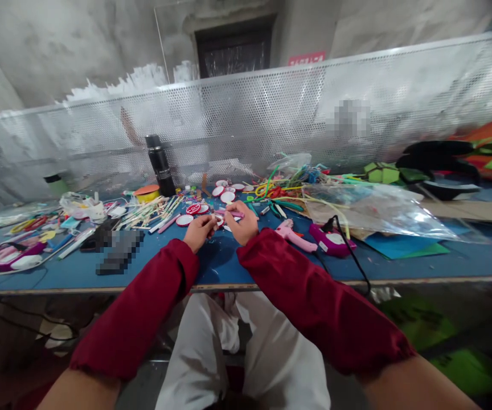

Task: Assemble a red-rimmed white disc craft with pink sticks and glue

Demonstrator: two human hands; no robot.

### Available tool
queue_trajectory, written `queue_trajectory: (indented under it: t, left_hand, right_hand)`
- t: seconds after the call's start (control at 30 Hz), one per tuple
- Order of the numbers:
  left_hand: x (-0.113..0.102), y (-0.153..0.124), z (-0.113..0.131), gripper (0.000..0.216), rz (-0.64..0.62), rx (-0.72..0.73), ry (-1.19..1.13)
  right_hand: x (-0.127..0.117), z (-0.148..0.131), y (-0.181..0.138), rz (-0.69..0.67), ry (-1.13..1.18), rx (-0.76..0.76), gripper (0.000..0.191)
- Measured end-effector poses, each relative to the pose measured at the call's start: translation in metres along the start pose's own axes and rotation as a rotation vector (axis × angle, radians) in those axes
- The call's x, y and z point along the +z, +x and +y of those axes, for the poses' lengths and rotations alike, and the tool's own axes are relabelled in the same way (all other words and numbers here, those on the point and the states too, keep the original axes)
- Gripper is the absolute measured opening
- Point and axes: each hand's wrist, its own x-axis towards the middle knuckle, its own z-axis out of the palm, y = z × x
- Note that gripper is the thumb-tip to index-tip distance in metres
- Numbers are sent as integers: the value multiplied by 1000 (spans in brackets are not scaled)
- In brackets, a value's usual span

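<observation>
No wording can be read with certainty. A line of pale characters is borne by a red sign (307, 59) above the top edge of the perforated screen (250, 117), but it is too blurred to be deciphered. Small pale lettering on the black flask (160, 165) and white print on a red disc (193, 209) on the counter (220, 270) are likewise left illegible.

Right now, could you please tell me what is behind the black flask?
A perforated metal panel stands behind the black flask; whatever the flask's body covers cannot be seen.
</observation>
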Motion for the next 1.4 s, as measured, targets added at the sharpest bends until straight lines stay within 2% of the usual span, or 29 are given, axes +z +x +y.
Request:
queue_trajectory:
  t: [0.43, 0.9, 1.4]
  left_hand:
    - [1, 0, 1, 38, 14, -22, -27]
    - [1, 0, -1, 42, -8, -32, -45]
    - [3, 0, -1, 43, -27, -29, -56]
  right_hand:
    - [2, 0, 1, 3, 9, 16, 8]
    - [3, 2, 1, 14, 16, -35, 8]
    - [4, 3, 0, -29, 19, -48, 9]
